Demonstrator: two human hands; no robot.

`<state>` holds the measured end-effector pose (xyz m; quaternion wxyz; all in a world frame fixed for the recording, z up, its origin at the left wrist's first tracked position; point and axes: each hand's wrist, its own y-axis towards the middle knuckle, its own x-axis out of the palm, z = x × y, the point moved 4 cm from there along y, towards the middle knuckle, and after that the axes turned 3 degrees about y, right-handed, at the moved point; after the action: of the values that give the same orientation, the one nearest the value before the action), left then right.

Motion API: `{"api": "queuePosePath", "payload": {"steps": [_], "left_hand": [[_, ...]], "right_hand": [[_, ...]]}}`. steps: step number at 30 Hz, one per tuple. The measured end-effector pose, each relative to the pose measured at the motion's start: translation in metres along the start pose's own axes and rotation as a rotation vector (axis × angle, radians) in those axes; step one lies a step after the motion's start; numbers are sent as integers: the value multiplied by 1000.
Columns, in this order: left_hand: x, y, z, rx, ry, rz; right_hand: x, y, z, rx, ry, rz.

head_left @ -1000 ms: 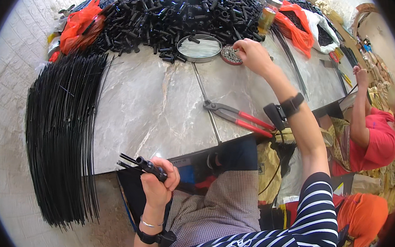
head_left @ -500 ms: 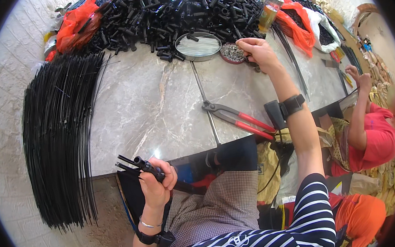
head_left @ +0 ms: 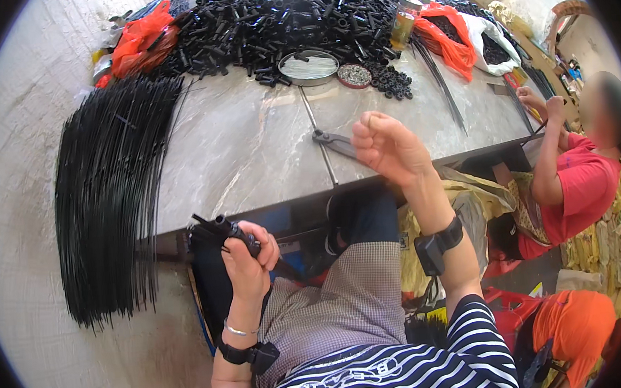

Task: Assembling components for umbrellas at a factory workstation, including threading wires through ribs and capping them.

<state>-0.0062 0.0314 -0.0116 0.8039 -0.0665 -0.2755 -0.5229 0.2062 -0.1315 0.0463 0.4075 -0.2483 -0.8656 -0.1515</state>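
Note:
My left hand [head_left: 251,251] is closed around a black tubular part [head_left: 222,224] with several thin black rods beside it, in front of the table's near edge. Over the table's front edge, my right hand [head_left: 387,144] is pinched. Any small piece between its fingertips is too small to make out. Beneath the right hand lie pincers [head_left: 330,141], their red handles now hidden by it. Further back are a small red-rimmed dish of tiny metal bits [head_left: 354,75] and a round metal tray of thin silvery pins [head_left: 306,66].
A large heap of black tubular parts [head_left: 275,22] covers the back of the table [head_left: 248,140]. Bundled long black rods [head_left: 118,202] overhang its left edge. Small black rings [head_left: 391,83] lie near the dish. At the right, a person in a red shirt [head_left: 586,190] works.
My right hand has drawn back from the small dish toward me and now covers part of the pincers. My left hand still holds the black part. The view has shifted slightly.

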Motion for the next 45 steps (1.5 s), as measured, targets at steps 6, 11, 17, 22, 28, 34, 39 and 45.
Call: {"api": "queuePosePath", "payload": {"steps": [6,11,17,22,28,34,39,45], "left_hand": [[-5,-29,21,89,50,74],[-9,-37,33,119,30,136],[-1,-42,39,123,139,176],[14,-36,31,156,160,148],[19,-32,17,128,194,121],[14,-23,2,108,229,145],[16,-14,-7,94,236,124],[8,-14,-11,125,168,133]], "right_hand": [[35,-34,42,50,89,-30],[34,-54,56,31,49,31],[48,-66,86,46,-32,43],[60,-66,106,67,-36,64],[68,-63,137,80,-14,40],[59,-57,167,-88,-153,60],[59,-52,169,-168,-167,158],[64,-46,172,-147,-175,216]]}}
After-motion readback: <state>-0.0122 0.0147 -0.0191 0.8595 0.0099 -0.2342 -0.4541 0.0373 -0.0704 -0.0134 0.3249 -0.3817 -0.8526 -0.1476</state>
